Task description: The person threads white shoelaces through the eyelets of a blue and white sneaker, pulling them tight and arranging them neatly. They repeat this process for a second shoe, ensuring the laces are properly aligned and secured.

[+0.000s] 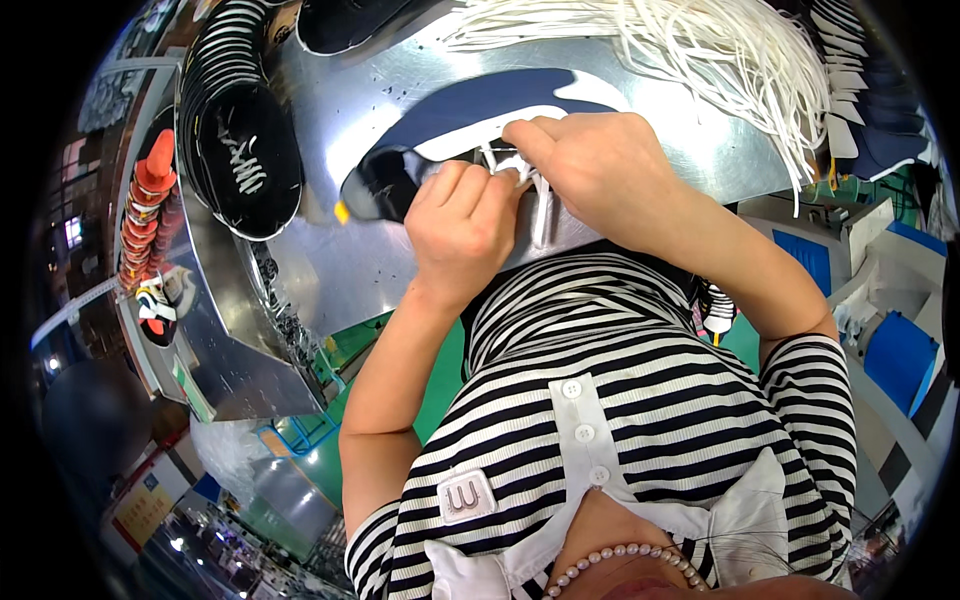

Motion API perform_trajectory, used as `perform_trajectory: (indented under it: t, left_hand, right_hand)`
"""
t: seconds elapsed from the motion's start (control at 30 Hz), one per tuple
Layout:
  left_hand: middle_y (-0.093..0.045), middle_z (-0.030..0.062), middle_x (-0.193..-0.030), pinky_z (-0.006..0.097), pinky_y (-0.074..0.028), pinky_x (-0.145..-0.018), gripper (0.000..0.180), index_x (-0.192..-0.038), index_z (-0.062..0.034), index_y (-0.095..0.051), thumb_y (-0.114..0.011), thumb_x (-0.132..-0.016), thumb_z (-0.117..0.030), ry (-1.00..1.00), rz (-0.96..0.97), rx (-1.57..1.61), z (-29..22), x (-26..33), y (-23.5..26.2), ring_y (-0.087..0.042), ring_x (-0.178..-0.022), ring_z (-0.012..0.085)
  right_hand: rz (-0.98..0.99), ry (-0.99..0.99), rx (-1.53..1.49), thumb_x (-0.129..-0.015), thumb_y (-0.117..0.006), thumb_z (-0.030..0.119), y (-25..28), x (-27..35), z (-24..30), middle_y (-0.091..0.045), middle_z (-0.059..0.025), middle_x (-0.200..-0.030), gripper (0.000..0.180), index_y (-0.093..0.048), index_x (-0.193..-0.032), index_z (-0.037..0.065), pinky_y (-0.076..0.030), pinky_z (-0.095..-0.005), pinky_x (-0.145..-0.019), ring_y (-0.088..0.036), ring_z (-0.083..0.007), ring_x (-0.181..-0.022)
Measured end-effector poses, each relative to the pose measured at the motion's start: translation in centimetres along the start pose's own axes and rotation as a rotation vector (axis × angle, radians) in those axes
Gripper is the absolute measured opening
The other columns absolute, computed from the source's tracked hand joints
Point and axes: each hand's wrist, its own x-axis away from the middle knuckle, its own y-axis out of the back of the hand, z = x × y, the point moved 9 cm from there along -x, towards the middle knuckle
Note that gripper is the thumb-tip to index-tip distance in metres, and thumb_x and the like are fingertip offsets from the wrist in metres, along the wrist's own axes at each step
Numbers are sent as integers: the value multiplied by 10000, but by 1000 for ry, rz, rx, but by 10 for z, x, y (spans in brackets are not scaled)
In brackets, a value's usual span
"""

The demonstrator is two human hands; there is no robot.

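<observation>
A navy, white and black shoe upper (480, 97) lies on the metal table under both hands. My left hand (460, 225) is closed at the upper's near edge, its fingers curled round it beside the black part. My right hand (605, 170) is closed in a pinch above the lacing area, apparently on a white shoelace (541, 215). The lace runs between the hands, and part of it hangs down toward my body. My fingertips hide the eyelets and where exactly the lace passes.
A heap of white laces (690, 55) spreads across the table's (335, 195) far right. Nested black uppers (245, 165) line the left, more uppers (880, 140) stand far right. Beyond the left edge is a row of orange-red pieces (148, 205). Grey-and-blue bins (895, 350) stand at right.
</observation>
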Motion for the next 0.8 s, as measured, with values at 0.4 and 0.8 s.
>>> perform_trajectory:
  t: [0.4,0.8]
  left_hand:
    - [-540,42,-675,327,-446,-546,194,-821,-47,-661,-762,-658,-18,-89,-18,22,-5,6,-7,-559,-635,216]
    - [-534,47,-679,327,-435,-544,207,-817,-50,-660,-778,-652,-10,-121,-30,94,-15,4,-8,-554,-634,219]
  right_hand:
    - [141,9,-19,-797,-664,114,-14,-7,-12,-654,-114,-693,169,-590,-919,25,-490,-406,-549,-656,-310,-641]
    - [387,-247,-391,-810,-689,88,-22,-13,-36,-681,-115,-815,220,-630,-1009,17,-507,-371,-695,-658,-276,-769]
